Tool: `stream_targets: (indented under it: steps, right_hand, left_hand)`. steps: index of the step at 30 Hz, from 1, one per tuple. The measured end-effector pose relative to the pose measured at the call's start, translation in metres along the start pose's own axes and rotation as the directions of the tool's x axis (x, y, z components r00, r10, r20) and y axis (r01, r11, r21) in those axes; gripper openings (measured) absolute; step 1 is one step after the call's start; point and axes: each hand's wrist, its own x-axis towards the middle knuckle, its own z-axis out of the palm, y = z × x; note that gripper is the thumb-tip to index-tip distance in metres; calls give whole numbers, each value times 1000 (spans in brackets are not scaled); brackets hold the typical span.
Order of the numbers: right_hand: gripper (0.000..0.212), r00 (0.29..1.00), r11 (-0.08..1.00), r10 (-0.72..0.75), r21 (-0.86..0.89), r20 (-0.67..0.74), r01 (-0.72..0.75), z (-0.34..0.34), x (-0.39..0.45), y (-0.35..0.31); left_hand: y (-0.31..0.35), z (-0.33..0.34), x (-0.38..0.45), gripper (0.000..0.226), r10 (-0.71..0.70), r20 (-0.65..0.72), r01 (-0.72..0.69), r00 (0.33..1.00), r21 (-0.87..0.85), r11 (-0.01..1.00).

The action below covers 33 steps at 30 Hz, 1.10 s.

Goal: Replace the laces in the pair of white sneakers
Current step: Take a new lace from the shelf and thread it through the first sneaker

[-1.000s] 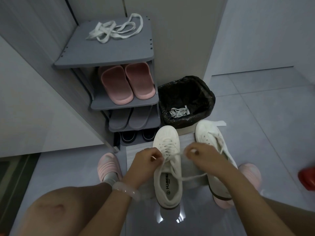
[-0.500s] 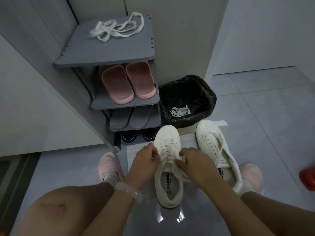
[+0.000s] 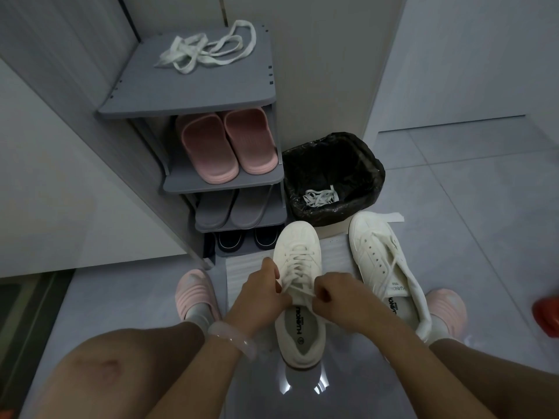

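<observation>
Two white sneakers stand on the floor in front of me. The left sneaker (image 3: 298, 258) is laced up its front. My left hand (image 3: 260, 290) and my right hand (image 3: 335, 297) each pinch an end of its white lace (image 3: 298, 276) close above the tongue. The right sneaker (image 3: 381, 261) lies beside it with a lace running loosely through part of its eyelets. A loose white lace (image 3: 205, 51) lies in a heap on top of the grey shoe rack (image 3: 187, 101). Another bundle of white lace (image 3: 320, 196) lies inside the black-lined bin (image 3: 363, 164).
The rack holds pink slippers (image 3: 227, 146), grey slippers (image 3: 230, 208) and dark shoes on the lowest shelf. My feet in pink slippers (image 3: 195, 293) flank the sneakers. A red object (image 3: 546, 316) sits at the right edge. A white sheet (image 3: 242, 267) lies under the sneakers.
My hands have come together over the left sneaker's tongue, drawing the lace ends in. The right hand moved left, uncovering the right sneaker.
</observation>
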Motion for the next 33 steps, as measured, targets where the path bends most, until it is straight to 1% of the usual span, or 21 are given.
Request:
stream_targets:
  steps: [2,5,8,9,10,11,12,13,14,15,17,19,21,24,26,27,29,30,33]
  right_hand:
    - [33,999,998,28,63,25,-30,-6,0,3]
    - [34,995,998,16,63,94,-22,-9,-1,5]
    - [22,969,995,-80,78,233,63,-7,-2,7]
    - [20,961,992,-105,89,256,84,-6,-2,7]
    - [23,965,991,-116,97,236,96,-5,-2,8]
    - [25,982,990,-110,101,153,95,-5,0,9]
    - [25,996,993,-81,93,22,79,-6,2,10]
    - [23,990,995,-42,86,-135,54,-7,4,11]
    - [20,966,994,1,103,-260,27,-6,6,11]
    - [17,943,992,34,128,-332,9,-4,7,8]
    - [20,940,993,79,111,-333,-44,7,9,3]
    - [22,938,996,82,57,-337,-67,22,9,-3]
    - [23,922,998,60,3,-383,-63,28,9,-9]
    - [19,916,995,31,-73,-400,-66,31,11,-10]
    - [10,898,992,10,-106,-440,-63,33,12,-11]
    - [10,886,989,0,-131,-464,-69,34,12,-11]
    - [38,892,982,-3,-168,-452,-81,33,13,-12]
    - [45,889,977,2,-187,-457,-98,32,14,-12]
    - [49,908,973,11,-203,-418,-105,33,12,-11]
  left_hand:
    - [-1,1,1,26,-20,12,20,1000,-23,1000]
    - [-2,0,3,27,-31,27,33,999,-51,998]
    - [-3,0,2,28,1,34,0,999,-24,1000]
    - [-3,-1,2,27,27,39,-27,999,0,1000]
    - [-3,-1,2,25,53,38,-54,998,15,998]
    - [-3,-1,2,23,73,25,-73,997,14,997]
    - [-3,-2,3,19,88,1,-88,996,6,996]
    - [-3,-2,4,17,107,-29,-106,994,6,994]
    - [-3,-1,5,15,133,-53,-132,990,23,991]
    - [-2,0,6,14,160,-67,-157,985,48,986]
    - [-2,4,8,9,187,-86,-183,979,54,982]
    - [-3,6,11,6,167,-83,-169,982,-10,986]
    - [-6,6,15,10,134,-36,-136,990,-91,986]
    - [-12,4,21,14,94,54,-84,994,-164,983]
    - [-13,4,22,18,47,72,-32,996,-204,978]
    - [-12,3,22,20,26,69,-10,997,-227,974]
    - [-10,1,23,20,7,61,9,998,-250,968]
    - [-8,0,22,20,5,64,11,998,-252,968]
    - [-5,-1,22,21,4,76,14,997,-237,971]
